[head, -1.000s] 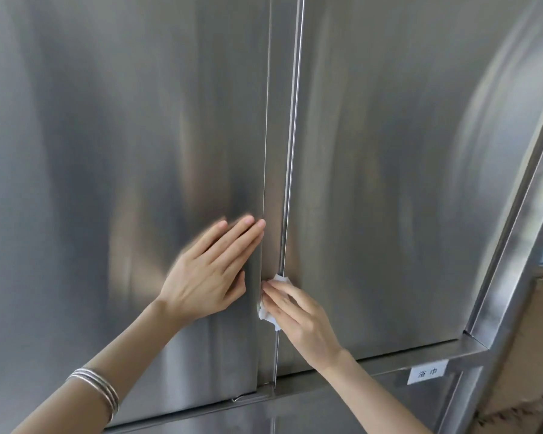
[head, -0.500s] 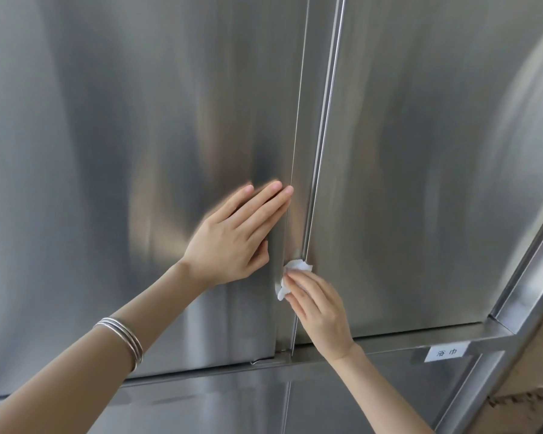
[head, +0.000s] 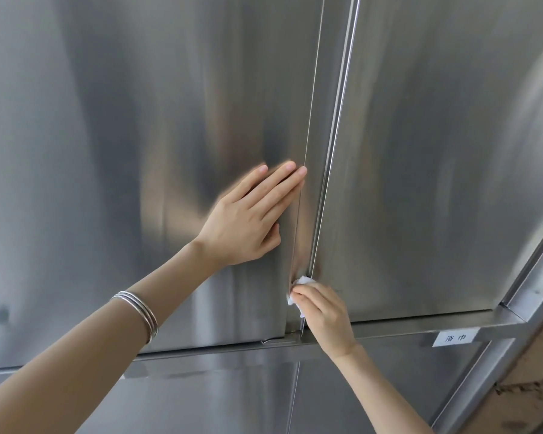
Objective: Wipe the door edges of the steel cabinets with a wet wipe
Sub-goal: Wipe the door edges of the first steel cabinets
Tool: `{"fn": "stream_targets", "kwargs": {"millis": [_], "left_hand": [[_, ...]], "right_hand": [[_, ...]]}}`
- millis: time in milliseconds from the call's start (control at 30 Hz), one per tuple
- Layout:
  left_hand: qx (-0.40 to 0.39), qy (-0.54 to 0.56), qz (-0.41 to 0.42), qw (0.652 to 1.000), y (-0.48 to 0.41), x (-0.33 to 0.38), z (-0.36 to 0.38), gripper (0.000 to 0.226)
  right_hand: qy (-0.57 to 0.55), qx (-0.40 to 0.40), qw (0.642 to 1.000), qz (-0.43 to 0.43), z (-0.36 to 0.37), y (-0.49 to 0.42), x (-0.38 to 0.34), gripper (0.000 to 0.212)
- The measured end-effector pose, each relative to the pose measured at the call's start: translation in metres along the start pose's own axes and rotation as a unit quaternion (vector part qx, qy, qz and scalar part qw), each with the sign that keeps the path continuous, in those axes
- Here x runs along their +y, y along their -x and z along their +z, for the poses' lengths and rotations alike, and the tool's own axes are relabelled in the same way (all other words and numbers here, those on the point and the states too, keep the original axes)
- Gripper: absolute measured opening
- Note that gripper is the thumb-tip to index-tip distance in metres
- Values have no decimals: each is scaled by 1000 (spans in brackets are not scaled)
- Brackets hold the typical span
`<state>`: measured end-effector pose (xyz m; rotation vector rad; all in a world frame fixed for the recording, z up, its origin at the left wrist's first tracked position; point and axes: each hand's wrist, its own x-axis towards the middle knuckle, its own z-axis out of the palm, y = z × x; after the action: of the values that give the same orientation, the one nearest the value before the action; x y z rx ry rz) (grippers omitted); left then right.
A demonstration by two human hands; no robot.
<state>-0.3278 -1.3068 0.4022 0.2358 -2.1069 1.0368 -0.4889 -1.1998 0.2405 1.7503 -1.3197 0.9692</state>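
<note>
Two brushed steel cabinet doors fill the view, the left door (head: 138,151) and the right door (head: 436,167), meeting at a vertical seam (head: 323,183). My left hand (head: 251,220) lies flat on the left door with straight fingers, fingertips at its right edge. Lower down, my right hand (head: 323,311) pinches a small white wet wipe (head: 303,281) and presses it against the seam near the doors' bottom corner. Most of the wipe is hidden under my fingers.
A steel ledge (head: 420,324) runs under the doors, with a small white label (head: 455,338) on its front. Lower steel panels (head: 217,396) continue beneath. A slanted steel frame post (head: 533,283) stands at the right, with brown cardboard (head: 533,399) behind it.
My right hand with the wipe stays low on the seam. My left hand keeps flat on the left door. The view has shifted, so both hands sit further right in the frame.
</note>
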Motion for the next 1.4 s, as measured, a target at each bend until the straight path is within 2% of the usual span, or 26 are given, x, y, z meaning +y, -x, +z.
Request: {"fn": "stream_targets", "kwargs": {"millis": [133, 200, 233, 300, 367, 400, 467, 500, 567, 633, 700, 767, 867, 933, 1000, 1033, 1167, 1267, 1400], "left_hand": [[-3, 4, 4, 1000, -1, 0, 1, 70], [-2, 4, 4, 1000, 0, -1, 3, 71], [-5, 3, 4, 1000, 0, -1, 3, 72], [-13, 2, 5, 1000, 0, -2, 1, 72], [-22, 5, 12, 1000, 0, -2, -1, 71], [-25, 4, 16, 1000, 0, -2, -2, 71], [-31, 2, 20, 999, 1, -4, -3, 72], [-31, 3, 20, 999, 1, -4, -3, 72], [-25, 7, 18, 999, 0, -3, -2, 73], [-24, 14, 18, 999, 0, -2, 1, 73], [-29, 12, 16, 999, 1, -2, 0, 73], [-30, 9, 20, 999, 0, -4, -2, 72], [-38, 16, 20, 999, 0, -3, -6, 71], [-40, 20, 13, 999, 0, -2, -7, 72], [-34, 26, 5, 999, 0, 0, -6, 71], [-28, 31, 1, 999, 0, 1, -6, 71], [-8, 46, -15, 999, -1, 11, -2, 68], [-8, 60, -6, 998, -7, 21, 3, 64], [-16, 66, 32, 997, -28, 33, 10, 63]], "right_hand": [[11, 75, 997, 12, -9, -42, 14, 14], [-1, 92, 995, 33, -5, -39, 13, 15], [-9, 78, 996, 33, -2, -27, 10, 20], [-34, -5, 999, 11, 2, 7, 0, 28], [-41, -99, 994, -21, 1, 33, -5, 20], [-50, -122, 991, -21, -1, 34, -4, 23], [-57, -127, 990, -4, -5, 17, 1, 34], [-46, -103, 994, 5, -6, 5, 6, 34], [-17, -51, 998, 20, -8, -13, 10, 28], [-9, -34, 999, 36, -3, -5, 6, 19], [-25, -48, 998, 39, 5, 20, -1, 21], [-35, -101, 994, 29, 9, 41, -9, 19], [-59, -178, 979, 76, 9, 46, -21, 32], [-56, -188, 974, 114, 5, 45, -23, 27], [-38, -166, 973, 154, -5, 42, -19, 10], [-31, -134, 978, 159, -13, 38, -16, 12], [23, -17, 996, 84, -64, 1, 4, 31], [80, 56, 992, 78, -94, -19, 28, 26], [115, 89, 986, 80, -117, -27, 60, 25]]}}
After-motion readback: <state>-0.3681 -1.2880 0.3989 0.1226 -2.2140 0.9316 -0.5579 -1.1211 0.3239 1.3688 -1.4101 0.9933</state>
